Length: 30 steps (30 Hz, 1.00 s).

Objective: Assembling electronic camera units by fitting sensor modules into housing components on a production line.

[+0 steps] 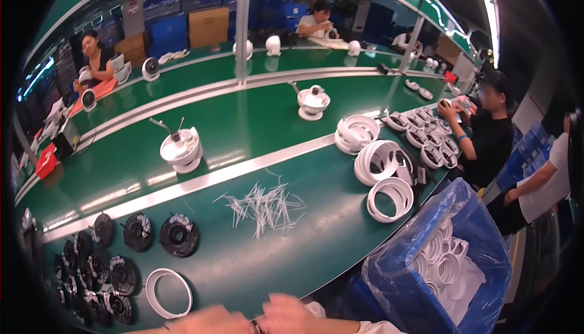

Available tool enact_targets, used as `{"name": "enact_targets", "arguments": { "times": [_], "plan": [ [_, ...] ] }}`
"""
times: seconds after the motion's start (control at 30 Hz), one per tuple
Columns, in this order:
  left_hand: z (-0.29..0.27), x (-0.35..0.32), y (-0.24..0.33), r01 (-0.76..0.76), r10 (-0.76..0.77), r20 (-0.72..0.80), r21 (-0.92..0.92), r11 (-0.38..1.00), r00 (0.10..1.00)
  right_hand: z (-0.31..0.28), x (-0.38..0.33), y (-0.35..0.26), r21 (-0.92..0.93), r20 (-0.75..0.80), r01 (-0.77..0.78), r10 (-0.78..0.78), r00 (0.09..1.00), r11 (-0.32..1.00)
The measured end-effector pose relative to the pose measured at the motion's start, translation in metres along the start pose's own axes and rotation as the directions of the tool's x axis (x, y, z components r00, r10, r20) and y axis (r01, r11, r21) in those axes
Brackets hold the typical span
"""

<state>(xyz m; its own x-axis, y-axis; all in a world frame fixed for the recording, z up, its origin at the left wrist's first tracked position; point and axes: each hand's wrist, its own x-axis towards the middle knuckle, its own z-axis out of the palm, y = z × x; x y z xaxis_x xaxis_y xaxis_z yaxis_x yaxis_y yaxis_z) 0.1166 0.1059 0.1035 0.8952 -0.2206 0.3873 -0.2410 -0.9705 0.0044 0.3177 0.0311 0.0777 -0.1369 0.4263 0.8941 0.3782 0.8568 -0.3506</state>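
Observation:
Low at the bottom edge, my left hand (210, 320) and my right hand (287, 316) are close together, blurred and partly cut off by the frame. Their fingers look curled inward. A small dark bit shows between them, but what they hold is hidden. Just beyond my left hand a white plastic ring (149, 294) lies on the green workbench (243, 268). Further left are several round black parts (179, 235) with a central hole, some with clear wrapping. A loose heap of thin whitish strips (261, 207) lies ahead of my hands.
White camera-like assemblies (181, 149) stand on the green conveyor. White rings and housings (389, 200) are stacked at the right, near trays of white shells (432, 154). A plastic-lined blue bin (389, 267) holds white parts. Co-workers sit across and at right, one handling a part.

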Motion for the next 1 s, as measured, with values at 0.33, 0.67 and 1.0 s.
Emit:
{"name": "enact_targets", "arguments": {
  "times": [0.33,0.67,1.0],
  "plan": [
    [0.017,-0.076,-0.008,0.953,-0.957,0.066,0.087,0.289,0.284,0.039,-0.028,0.061,-0.031,0.149,-0.277,0.278,0.949,0.960],
    [0.029,-0.099,-0.047,0.945,-0.953,-0.088,0.185,0.270,0.289,0.041,-0.024,0.071,-0.026,0.127,-0.265,0.266,0.955,0.964],
    [0.061,-0.080,-0.039,0.211,-0.979,0.199,-0.956,-0.206,-0.052,-0.079,0.004,0.109,-0.714,-0.232,-0.353,0.272,0.934,0.605]
  ]
}}
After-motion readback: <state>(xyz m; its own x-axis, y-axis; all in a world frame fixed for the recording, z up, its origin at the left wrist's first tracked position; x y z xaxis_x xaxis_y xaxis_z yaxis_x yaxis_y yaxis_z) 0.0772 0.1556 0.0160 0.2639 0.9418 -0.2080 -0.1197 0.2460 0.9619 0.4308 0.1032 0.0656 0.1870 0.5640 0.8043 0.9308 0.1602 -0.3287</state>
